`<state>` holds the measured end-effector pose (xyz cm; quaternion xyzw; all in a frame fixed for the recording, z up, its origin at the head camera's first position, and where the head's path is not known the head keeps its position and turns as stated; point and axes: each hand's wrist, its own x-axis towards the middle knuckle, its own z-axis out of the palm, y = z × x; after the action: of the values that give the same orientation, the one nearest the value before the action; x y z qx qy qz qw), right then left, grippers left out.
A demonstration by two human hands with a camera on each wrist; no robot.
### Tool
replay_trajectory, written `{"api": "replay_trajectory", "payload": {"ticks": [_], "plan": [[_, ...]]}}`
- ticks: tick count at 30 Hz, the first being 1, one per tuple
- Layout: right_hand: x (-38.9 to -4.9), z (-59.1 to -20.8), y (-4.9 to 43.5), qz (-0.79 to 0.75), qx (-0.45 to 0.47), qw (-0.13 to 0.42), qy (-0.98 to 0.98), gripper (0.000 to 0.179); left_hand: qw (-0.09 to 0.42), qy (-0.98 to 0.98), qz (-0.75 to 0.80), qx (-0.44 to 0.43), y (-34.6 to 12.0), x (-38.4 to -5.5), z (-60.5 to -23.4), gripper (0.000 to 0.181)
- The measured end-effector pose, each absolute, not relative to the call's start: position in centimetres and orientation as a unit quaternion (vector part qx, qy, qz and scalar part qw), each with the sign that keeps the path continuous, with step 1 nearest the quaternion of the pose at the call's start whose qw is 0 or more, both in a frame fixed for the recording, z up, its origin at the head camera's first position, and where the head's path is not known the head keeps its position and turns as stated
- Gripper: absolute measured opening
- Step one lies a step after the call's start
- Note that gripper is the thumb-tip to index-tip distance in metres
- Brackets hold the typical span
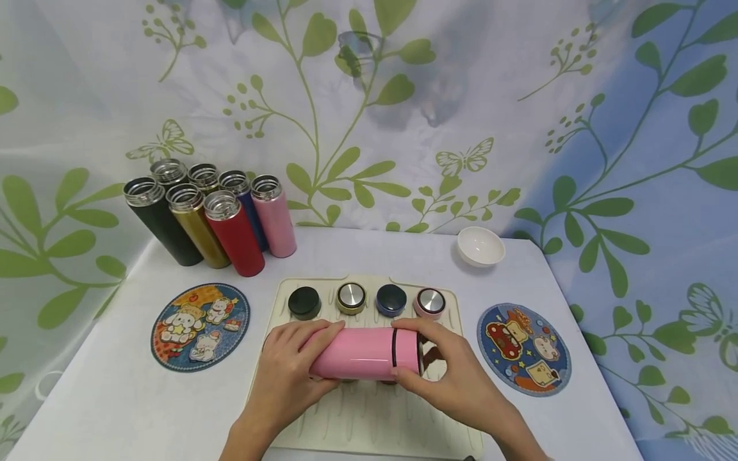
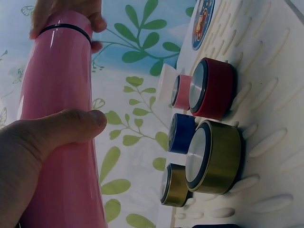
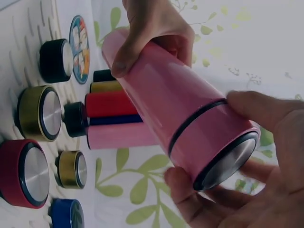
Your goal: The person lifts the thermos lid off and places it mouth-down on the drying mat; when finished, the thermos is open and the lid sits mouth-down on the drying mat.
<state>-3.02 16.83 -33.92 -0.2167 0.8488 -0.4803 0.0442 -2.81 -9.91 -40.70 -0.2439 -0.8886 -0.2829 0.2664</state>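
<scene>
A pink thermos bottle (image 1: 360, 353) lies sideways in the air above the cream mat, its lid (image 1: 407, 351) seated at the right end past a black ring. My left hand (image 1: 291, 362) grips the bottle's body near its base, thumb along the near side in the left wrist view. With thumb and fingers, my right hand (image 1: 455, 368) holds the lid; the right wrist view shows the lid's steel top (image 3: 230, 164) facing out between them. Behind the bottle stand a black lid (image 1: 304, 303), a gold lid (image 1: 351, 298), a blue lid (image 1: 391, 300) and a smaller pink lid (image 1: 429, 303).
The ridged cream mat (image 1: 369, 422) also bears a red lid (image 2: 213, 88) and a larger gold lid (image 2: 216, 156). Several lidless bottles, including a red bottle (image 1: 236, 237), stand back left. Round patterned coasters (image 1: 200, 326) flank the mat. A white bowl (image 1: 480, 246) sits back right.
</scene>
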Motion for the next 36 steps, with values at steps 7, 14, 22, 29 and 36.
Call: {"api": "replay_trajectory", "payload": {"ticks": [7,14,22,29,36], "plan": [[-3.2,-33.9,16.7,-0.452,-0.285,-0.037,0.844,0.066,0.259,-0.888,-0.302,-0.232,-10.0,-3.0,-41.1,0.083],[-3.7,-34.0,16.8,-0.485,-0.143,0.105,0.856,0.047,0.263,-0.889,-0.295,-0.231,-9.8,-3.3,-41.4,0.082],[-3.9,-34.2,17.2,-0.502,-0.162,0.109,0.843,0.048,0.254,-0.894,-0.288,-0.23,-9.6,-3.3,-41.5,0.079],[-4.0,-34.1,18.0,-0.472,-0.273,-0.036,0.838,0.064,0.245,-0.894,-0.305,-0.217,-10.7,-3.4,-41.5,0.079],[-4.6,-35.8,20.0,-0.449,-0.227,-0.08,0.861,0.078,0.25,-0.888,-0.346,-0.17,-12.4,-3.8,-41.3,0.084]]}}
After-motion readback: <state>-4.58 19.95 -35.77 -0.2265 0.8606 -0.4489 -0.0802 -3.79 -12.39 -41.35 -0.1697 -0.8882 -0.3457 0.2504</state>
